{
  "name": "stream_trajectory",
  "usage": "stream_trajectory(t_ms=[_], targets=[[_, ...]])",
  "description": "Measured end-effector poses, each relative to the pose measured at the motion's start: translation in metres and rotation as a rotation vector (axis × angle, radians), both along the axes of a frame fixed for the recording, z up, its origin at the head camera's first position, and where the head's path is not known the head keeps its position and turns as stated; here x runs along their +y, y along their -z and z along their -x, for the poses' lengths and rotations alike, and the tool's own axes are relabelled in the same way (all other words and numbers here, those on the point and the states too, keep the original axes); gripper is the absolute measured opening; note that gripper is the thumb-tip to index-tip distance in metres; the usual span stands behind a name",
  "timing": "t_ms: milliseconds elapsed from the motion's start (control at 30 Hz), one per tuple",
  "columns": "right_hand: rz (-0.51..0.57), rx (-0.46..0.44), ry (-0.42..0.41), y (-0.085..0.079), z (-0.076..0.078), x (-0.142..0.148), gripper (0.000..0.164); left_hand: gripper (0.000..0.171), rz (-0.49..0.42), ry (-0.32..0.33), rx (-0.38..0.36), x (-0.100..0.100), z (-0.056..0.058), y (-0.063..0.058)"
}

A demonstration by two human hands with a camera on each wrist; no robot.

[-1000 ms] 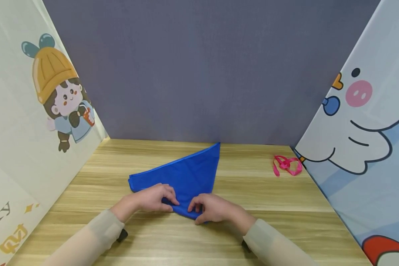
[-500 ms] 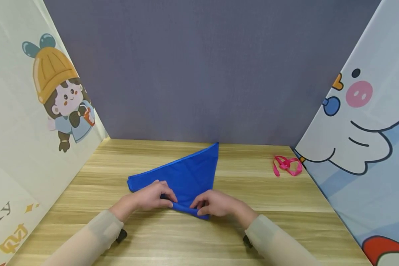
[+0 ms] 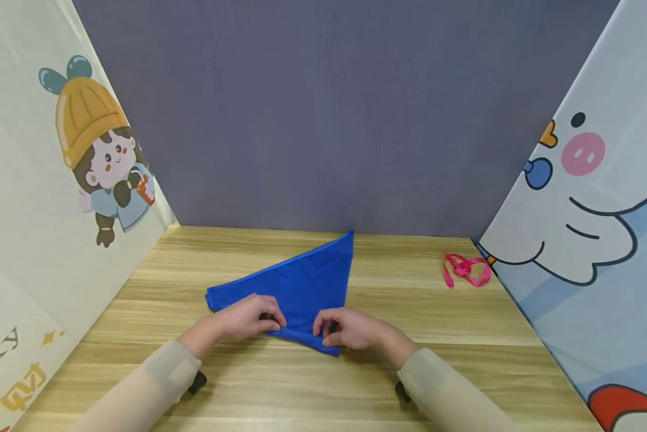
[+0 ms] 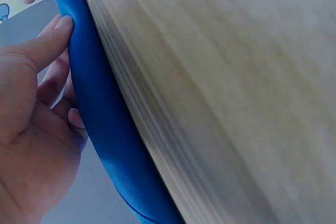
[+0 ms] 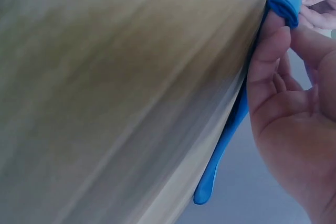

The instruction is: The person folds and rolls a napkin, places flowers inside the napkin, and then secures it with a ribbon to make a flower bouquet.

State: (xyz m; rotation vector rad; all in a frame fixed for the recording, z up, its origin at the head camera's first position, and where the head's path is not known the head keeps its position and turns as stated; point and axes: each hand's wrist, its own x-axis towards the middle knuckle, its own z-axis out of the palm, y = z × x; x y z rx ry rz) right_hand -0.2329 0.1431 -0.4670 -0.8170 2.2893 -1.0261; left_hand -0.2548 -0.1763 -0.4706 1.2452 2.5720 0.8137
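A blue cloth (image 3: 301, 282), folded to a pointed shape, lies on the wooden table, its tip towards the back wall. Its near edge is turned up into a roll. My left hand (image 3: 250, 317) pinches the middle of that edge, and in the left wrist view the thumb (image 4: 64, 23) presses on the blue roll (image 4: 100, 98) with the fingers behind it. Close to the near right corner, my right hand (image 3: 352, 329) holds the roll between thumb and bent fingers. The right wrist view shows the coiled end of the roll (image 5: 286, 4) at the fingertips.
A pink ribbon (image 3: 463, 267) lies loosely looped at the back right of the wooden table (image 3: 409, 288). A grey panel (image 3: 323, 120) stands behind, with printed panels at left and right.
The near edge of the cloth has been rolled further away from the body. My right hand has moved slightly forward, and the cloth has shifted a little to the left.
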Motion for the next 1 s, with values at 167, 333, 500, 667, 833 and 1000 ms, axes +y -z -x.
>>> stream_trajectory(t_ms=[167, 333, 500, 667, 833, 1000], targets=[[-0.004, -0.033, 0.015, 0.0, 0.0, 0.0, 0.014, 0.014, -0.014, 0.02, 0.014, -0.002, 0.001, 0.0], [-0.025, -0.005, -0.001, -0.001, 0.0, 0.0, 0.014, 0.015, 0.031, 0.022, 0.077, -0.002, -0.002, -0.002], [-0.065, 0.135, -0.054, -0.001, 0.001, 0.002, 0.014, 0.017, 0.074, 0.014, 0.135, -0.002, -0.006, -0.001], [-0.086, 0.239, -0.092, -0.001, 0.001, 0.003, 0.015, 0.021, 0.096, -0.015, 0.099, 0.0, -0.008, -0.002], [-0.107, 0.288, -0.097, -0.002, 0.0, 0.002, 0.015, 0.019, 0.098, -0.019, 0.102, 0.003, -0.009, -0.003], [-0.113, 0.342, -0.091, -0.003, -0.002, 0.001, 0.01, 0.018, 0.049, 0.027, 0.095, 0.009, -0.011, -0.003]])
